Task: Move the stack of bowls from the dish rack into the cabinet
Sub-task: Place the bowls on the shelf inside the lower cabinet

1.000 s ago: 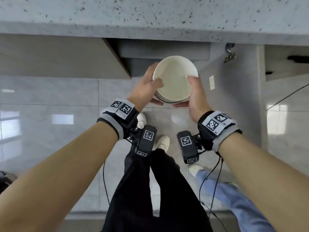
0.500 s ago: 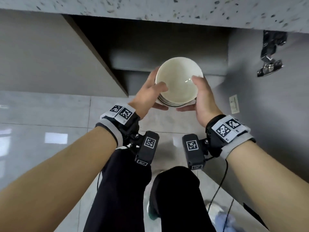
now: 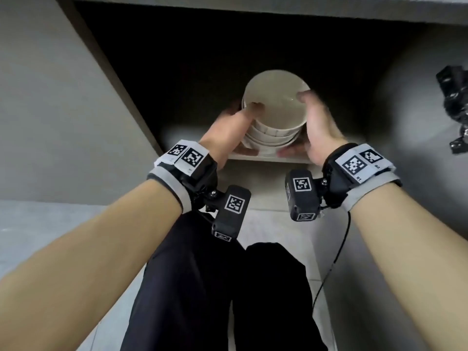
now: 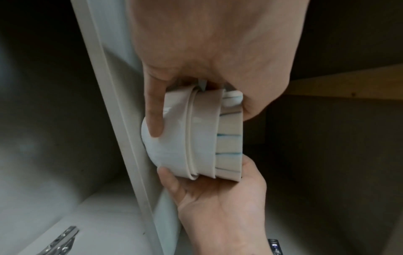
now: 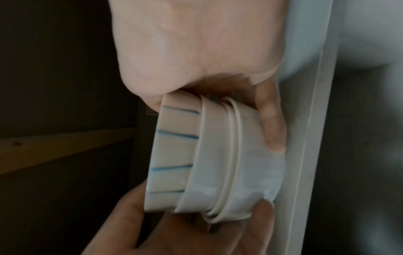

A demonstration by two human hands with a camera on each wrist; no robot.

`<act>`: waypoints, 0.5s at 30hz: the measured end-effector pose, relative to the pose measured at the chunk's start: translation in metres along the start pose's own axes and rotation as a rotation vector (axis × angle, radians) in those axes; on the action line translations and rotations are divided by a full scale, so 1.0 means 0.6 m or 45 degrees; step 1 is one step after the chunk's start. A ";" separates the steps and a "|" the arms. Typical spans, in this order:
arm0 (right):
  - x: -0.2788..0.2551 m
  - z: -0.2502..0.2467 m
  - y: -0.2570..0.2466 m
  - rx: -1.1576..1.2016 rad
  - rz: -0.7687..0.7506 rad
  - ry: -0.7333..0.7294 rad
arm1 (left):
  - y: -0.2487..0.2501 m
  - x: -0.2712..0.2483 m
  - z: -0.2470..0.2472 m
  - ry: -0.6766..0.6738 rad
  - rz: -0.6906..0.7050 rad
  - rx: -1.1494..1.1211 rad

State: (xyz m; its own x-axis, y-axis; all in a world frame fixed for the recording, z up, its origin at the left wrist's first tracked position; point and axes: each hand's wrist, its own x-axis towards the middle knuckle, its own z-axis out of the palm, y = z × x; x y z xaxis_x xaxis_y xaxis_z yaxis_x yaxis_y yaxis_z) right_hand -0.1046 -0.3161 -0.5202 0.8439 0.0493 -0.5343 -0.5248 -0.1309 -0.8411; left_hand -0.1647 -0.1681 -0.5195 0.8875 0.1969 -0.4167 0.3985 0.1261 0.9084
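Note:
A stack of several pale bowls (image 3: 274, 110), the top one with thin blue stripes on its outside (image 4: 229, 138), is held at the front edge of the cabinet shelf (image 3: 268, 158). My left hand (image 3: 228, 130) grips its left side, thumb over the rim and fingers under the base. On the other side my right hand (image 3: 316, 125) grips it the same way. The left wrist view shows the stack (image 4: 202, 138) between my left hand (image 4: 207, 51) and right hand (image 4: 218, 207), its base against the shelf board. I cannot tell whether the stack's weight rests on the shelf.
The open cabinet door (image 3: 76, 97) stands at the left of the dark opening. A metal hinge (image 3: 453, 110) sits on the panel at the right. A black cable (image 3: 336, 262) hangs from my right wrist. My legs in black trousers (image 3: 202, 287) are below, over the tiled floor.
Both hands have carried the stack forward and down, from in front of the cabinet to the shelf edge inside the opening. My head has come lower and closer. The grip is unchanged.

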 end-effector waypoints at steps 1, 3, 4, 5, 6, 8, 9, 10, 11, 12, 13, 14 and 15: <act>0.001 0.000 0.002 0.004 0.005 0.014 | -0.003 0.003 -0.002 -0.009 0.017 0.023; 0.004 0.004 0.000 0.002 -0.026 0.009 | -0.004 0.007 -0.006 -0.008 0.059 0.047; 0.004 0.006 -0.002 0.005 -0.034 0.007 | -0.005 0.008 -0.008 -0.008 0.058 0.053; 0.002 0.008 -0.006 0.004 -0.044 0.007 | -0.005 0.008 -0.011 -0.008 0.060 0.058; 0.002 0.011 -0.008 -0.003 -0.058 0.004 | -0.006 0.009 -0.013 -0.014 0.063 0.064; 0.002 0.015 -0.012 -0.023 -0.079 -0.011 | -0.009 0.011 -0.017 -0.032 0.076 0.050; 0.003 0.016 -0.011 -0.032 -0.093 -0.022 | -0.011 0.014 -0.018 -0.043 0.089 0.039; 0.004 0.018 -0.011 -0.042 -0.109 -0.035 | -0.014 0.016 -0.020 -0.051 0.104 0.034; 0.005 0.018 -0.010 -0.054 -0.125 -0.048 | -0.017 0.018 -0.021 -0.053 0.122 0.038; 0.006 0.018 -0.010 -0.059 -0.139 -0.060 | -0.020 0.021 -0.021 -0.049 0.144 0.043; 0.008 0.018 -0.010 -0.058 -0.148 -0.065 | -0.022 0.025 -0.022 -0.045 0.166 0.050; 0.007 0.018 -0.011 -0.056 -0.159 -0.064 | -0.024 0.028 -0.022 -0.043 0.183 0.057; 0.007 0.018 -0.012 -0.058 -0.167 -0.064 | -0.024 0.030 -0.021 -0.041 0.196 0.061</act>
State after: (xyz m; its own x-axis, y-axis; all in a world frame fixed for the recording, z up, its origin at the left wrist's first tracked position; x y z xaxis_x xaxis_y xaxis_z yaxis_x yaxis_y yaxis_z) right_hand -0.0986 -0.3044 -0.5173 0.8978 0.1180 -0.4244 -0.4037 -0.1649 -0.8999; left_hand -0.1575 -0.1541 -0.5407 0.9456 0.1788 -0.2718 0.2672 0.0501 0.9623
